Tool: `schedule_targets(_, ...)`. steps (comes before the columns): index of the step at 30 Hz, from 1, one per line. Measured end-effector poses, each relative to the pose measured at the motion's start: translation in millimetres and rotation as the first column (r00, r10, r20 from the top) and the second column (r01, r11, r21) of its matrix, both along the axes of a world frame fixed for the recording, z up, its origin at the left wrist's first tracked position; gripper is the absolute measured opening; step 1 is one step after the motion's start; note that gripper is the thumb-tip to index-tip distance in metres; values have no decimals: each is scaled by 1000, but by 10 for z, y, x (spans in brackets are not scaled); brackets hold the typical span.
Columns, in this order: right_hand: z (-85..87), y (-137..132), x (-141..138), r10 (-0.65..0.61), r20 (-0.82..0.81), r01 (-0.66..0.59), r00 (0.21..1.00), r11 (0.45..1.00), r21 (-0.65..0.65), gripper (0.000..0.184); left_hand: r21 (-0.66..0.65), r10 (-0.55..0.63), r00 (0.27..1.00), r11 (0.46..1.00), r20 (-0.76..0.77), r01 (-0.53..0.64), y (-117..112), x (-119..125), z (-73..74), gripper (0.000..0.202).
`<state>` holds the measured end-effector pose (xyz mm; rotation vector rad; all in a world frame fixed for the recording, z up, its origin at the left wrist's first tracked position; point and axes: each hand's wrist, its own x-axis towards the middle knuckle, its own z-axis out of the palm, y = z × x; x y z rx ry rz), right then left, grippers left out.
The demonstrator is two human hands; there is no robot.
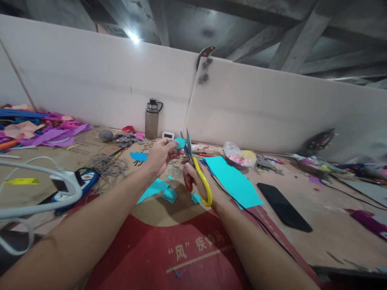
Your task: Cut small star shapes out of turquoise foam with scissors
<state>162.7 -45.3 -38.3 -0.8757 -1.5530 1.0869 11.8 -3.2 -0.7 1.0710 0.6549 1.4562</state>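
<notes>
Pinched in the fingers of my left hand (pixel 163 156) is a small rounded turquoise felt piece (pixel 180 142). My right hand (pixel 195 177) grips a pair of scissors (pixel 203 183) with one yellow and one red handle. Their blades point up and stand parted just right of the felt piece; whether they touch it I cannot tell. Below my hands lie turquoise scraps (pixel 169 195) on a red and tan board (pixel 145 249). To the right of my right hand a large turquoise sheet (pixel 234 181) lies flat.
A black phone (pixel 284 206) lies to the right, with a thin cable beside it. Behind stand a grey bottle (pixel 151 121) and a bowl (pixel 240 161) with plastic-wrapped items. Coloured cloth scraps (pixel 39 129), a power strip (pixel 75 187) and tangled wire (pixel 105 169) are at left. A white partition closes the back.
</notes>
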Motion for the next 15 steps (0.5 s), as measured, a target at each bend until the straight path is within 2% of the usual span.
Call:
schedule_targets(9, -32, -5, 41, 51, 79, -53, 996, 998, 27, 49, 18, 27, 999, 999, -41, -26, -53, -14, 76, 22)
schedule_targets(15, -34, -13, 29, 91, 32, -90, 995, 995, -43, 54, 11, 64, 996, 998, -58, -64, -50, -14, 92, 20)
